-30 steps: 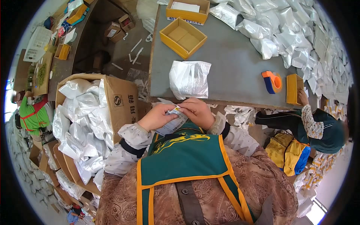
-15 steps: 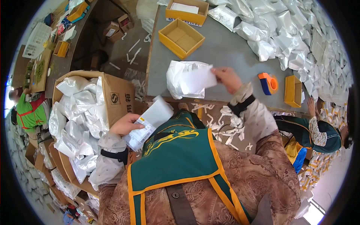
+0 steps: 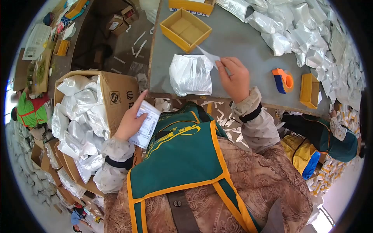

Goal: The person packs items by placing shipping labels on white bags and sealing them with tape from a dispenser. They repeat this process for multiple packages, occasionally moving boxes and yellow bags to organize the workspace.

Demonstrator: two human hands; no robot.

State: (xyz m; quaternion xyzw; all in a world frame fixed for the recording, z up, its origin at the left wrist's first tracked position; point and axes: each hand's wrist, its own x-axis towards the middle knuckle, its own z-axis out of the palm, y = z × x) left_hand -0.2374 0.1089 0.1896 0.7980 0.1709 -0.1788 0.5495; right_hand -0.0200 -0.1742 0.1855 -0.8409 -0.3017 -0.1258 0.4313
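My left hand [image 3: 130,121] grips a stack of printed labels [image 3: 147,126] in front of my apron, its index finger stretched out past them. My right hand [image 3: 236,77] is above the grey table [image 3: 248,58], pinching a thin white slip of paper [image 3: 208,54] between thumb and fingers. Just left of that hand a silver-white plastic package [image 3: 190,74] lies flat near the table's front edge, apart from the fingers. Behind it stands a yellow cardboard box [image 3: 186,31] with nothing in it. An orange and blue tape dispenser [image 3: 283,80] rests farther right.
Silver packages [image 3: 287,27] are heaped at the table's back right. A small yellow box [image 3: 309,91] stands by the right edge. At my left, a large carton [image 3: 118,93] is full of silver packages. One co-worker [image 3: 338,139] is at right, another [image 3: 33,112] at far left.
My right hand has lifted the slip from over the package and turned it edge-on. My left index finger has stretched forward, and the labels have shifted down in that hand.
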